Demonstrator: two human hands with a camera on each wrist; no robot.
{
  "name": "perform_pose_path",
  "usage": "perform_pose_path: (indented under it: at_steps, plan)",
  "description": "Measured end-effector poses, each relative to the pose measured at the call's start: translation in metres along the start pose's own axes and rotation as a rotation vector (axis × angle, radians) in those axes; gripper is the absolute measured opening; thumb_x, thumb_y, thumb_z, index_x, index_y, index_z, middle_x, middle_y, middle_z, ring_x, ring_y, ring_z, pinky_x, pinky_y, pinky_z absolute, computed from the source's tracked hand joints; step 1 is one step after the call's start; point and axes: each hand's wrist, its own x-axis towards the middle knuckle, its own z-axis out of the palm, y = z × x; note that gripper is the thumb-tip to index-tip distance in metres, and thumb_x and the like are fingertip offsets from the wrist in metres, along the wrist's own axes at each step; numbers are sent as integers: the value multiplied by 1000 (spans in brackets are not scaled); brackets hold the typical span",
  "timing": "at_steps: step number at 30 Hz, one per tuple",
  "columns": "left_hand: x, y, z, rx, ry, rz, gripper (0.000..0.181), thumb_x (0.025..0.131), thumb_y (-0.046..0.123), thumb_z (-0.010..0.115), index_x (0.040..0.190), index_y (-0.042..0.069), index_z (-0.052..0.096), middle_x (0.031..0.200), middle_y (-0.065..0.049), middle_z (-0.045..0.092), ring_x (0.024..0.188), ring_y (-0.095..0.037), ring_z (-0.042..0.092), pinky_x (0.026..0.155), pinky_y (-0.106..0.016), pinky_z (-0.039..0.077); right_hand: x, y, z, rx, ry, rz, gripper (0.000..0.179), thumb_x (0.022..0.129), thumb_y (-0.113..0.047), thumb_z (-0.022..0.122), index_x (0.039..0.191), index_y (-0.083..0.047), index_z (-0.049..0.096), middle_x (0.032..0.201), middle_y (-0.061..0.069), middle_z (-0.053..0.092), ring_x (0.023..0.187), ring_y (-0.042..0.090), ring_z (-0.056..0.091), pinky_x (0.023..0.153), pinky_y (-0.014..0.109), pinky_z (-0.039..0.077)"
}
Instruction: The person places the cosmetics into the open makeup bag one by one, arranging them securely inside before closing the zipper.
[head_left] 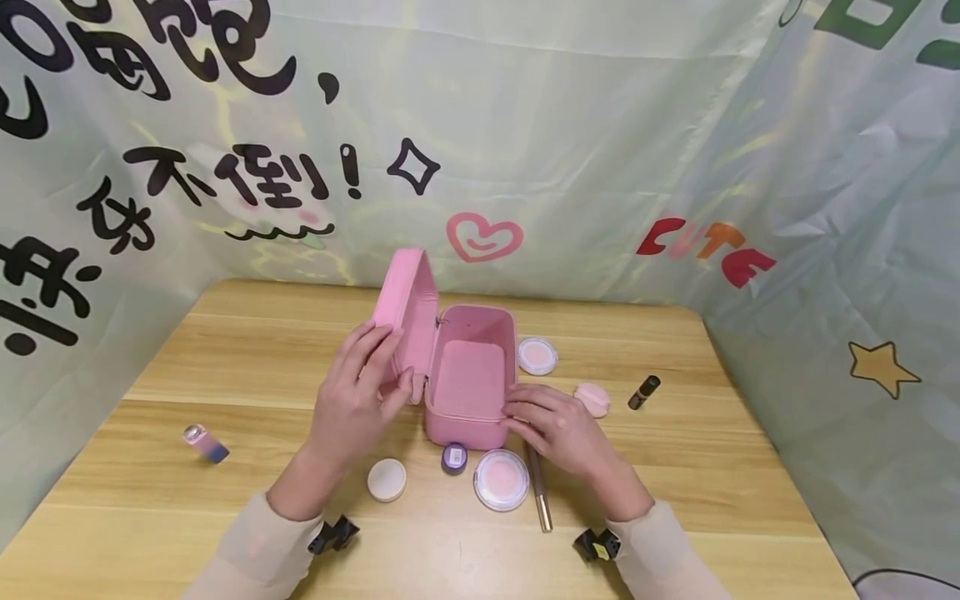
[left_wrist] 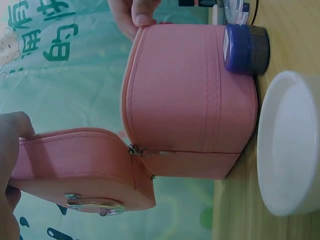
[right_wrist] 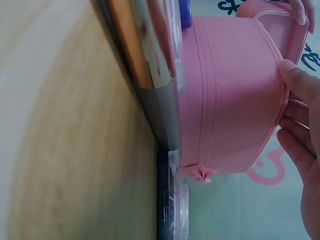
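Observation:
A pink zip-up cosmetic case (head_left: 471, 432) stands on the wooden table with its lid (head_left: 405, 292) swung up to the left, and its pink inside shows bare. My left hand (head_left: 352, 408) grips the lid's near edge, fingers on the outer side and thumb at the rim. At the opposite side, my right hand (head_left: 562, 429) holds the case by its right front rim. In the right wrist view the thumb (right_wrist: 300, 82) lies on the zipped edge, with the other fingers bent around the corner. A silver-coloured handle (left_wrist: 97, 205) shows on the lid.
Before the case are a white round container (head_left: 387, 480), a dark blue jar (head_left: 453, 458), a clear-rimmed compact (head_left: 501, 481) and a slim brown stick (head_left: 539, 492). Rightward lie another compact (head_left: 537, 356), a pink puff (head_left: 592, 400) and a black tube (head_left: 643, 392). A pink-blue tube (head_left: 206, 443) lies far left.

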Motion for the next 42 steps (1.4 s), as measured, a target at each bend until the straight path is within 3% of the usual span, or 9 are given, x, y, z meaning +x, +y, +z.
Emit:
perform_pose_path:
  at_steps: [5, 14, 23, 27, 36, 42]
  plan:
    - [-3, -4, -4, -15, -4, -57, 42, 87, 15, 60, 123, -6, 61, 123, -22, 62, 116, -42, 56, 104, -42, 45, 1, -1, 0, 11, 4, 0, 19, 86, -20, 74, 98, -5, 75, 107, 10, 71, 104, 26, 66, 93, 37, 54]
    - [-5, -7, -15, -7, -4, -101, 44, 85, 15, 61, 124, -6, 62, 123, -20, 64, 117, -40, 57, 107, -38, 43, 5, -8, 3, 21, 11, -5, 28, 96, -30, 62, 96, -6, 75, 106, 8, 71, 104, 25, 66, 94, 36, 53]
    - [-4, -13, -24, 6, -21, -103, 42, 88, 19, 58, 123, -5, 62, 123, -20, 64, 117, -40, 56, 106, -40, 43, 10, -19, 9, 1, 8, 45, 20, 86, -22, 74, 98, -6, 75, 106, 7, 71, 105, 24, 66, 95, 35, 53]
    - [-6, -13, -23, 2, -7, -79, 41, 88, 19, 59, 120, -7, 63, 122, -21, 64, 115, -41, 58, 105, -41, 45, 8, -22, 8, -12, 3, 38, 23, 85, -23, 74, 100, -6, 75, 106, 8, 71, 106, 25, 66, 94, 36, 53]
    - [-2, -9, -14, 3, 23, -78, 40, 91, 22, 60, 121, -4, 64, 121, -18, 66, 113, -39, 59, 103, -42, 46, 7, -12, -7, -51, -11, 1, 25, 95, -29, 65, 96, -6, 74, 106, 8, 70, 103, 25, 67, 88, 37, 56]
    - [-7, 0, -3, -3, 36, -100, 40, 88, 17, 62, 122, -4, 63, 120, -17, 66, 112, -39, 59, 99, -46, 49, -5, -6, -11, -36, -15, -5, 21, 86, -23, 73, 98, -5, 74, 107, 9, 70, 104, 26, 67, 90, 37, 55]
